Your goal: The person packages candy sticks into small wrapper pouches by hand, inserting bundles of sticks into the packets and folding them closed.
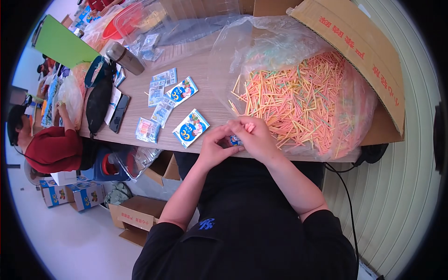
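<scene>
At the table's front edge my left hand (215, 145) is closed around a small blue-and-white packet (234, 140), mostly hidden between my hands. My right hand (257, 140) meets it there, its fingers curled round a little bunch of pink sticks (250, 127) whose ends show above the packet. Just right of my hands, thin pink, yellow and green sticks (298, 100) fill a clear plastic bag (280, 39) in an open cardboard box (368, 56). To the left lie a blue-and-white packet (191, 128), a similar one (183, 91) behind it and several clear-sided packets (148, 129).
A steel flask (124, 58), a phone (119, 113) and a black pouch (99, 105) stand or lie on the left of the table. Clear plastic tubs (140, 21) are at the back. A person in red (56, 149) works farther left. Open cartons (135, 215) sit on the floor.
</scene>
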`<state>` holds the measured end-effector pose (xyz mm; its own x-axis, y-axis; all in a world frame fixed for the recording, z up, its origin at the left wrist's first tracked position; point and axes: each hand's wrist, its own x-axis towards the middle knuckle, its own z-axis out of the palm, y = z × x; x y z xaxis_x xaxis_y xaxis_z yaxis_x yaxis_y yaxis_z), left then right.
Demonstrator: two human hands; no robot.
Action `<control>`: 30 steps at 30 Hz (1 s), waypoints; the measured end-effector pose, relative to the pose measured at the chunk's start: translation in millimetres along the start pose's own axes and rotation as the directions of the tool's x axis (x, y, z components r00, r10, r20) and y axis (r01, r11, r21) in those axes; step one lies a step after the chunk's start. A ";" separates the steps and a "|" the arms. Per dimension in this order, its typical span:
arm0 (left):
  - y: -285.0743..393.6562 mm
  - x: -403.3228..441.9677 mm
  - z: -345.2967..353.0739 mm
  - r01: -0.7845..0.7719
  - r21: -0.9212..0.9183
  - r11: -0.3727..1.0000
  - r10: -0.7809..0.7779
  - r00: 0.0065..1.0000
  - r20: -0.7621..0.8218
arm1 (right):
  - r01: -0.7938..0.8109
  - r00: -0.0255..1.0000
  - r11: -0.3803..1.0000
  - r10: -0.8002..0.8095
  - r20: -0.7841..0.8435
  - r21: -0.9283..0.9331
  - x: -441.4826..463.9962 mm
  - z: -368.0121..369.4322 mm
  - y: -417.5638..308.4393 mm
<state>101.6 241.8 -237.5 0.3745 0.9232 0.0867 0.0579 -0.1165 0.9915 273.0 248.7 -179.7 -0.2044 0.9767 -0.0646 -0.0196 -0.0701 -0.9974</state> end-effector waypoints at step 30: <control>5.4 2.2 -1.6 0.067 0.041 0.997 -0.067 0.998 -0.001 | -0.270 0.903 0.286 -0.255 -0.345 -0.919 -2.4 -140.2 -8.1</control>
<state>101.2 243.8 -231.8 0.3685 0.9294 0.0202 0.1203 -0.0692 0.9903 410.9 275.3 -176.2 0.1577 0.9702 0.1840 0.9495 -0.0978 -0.2983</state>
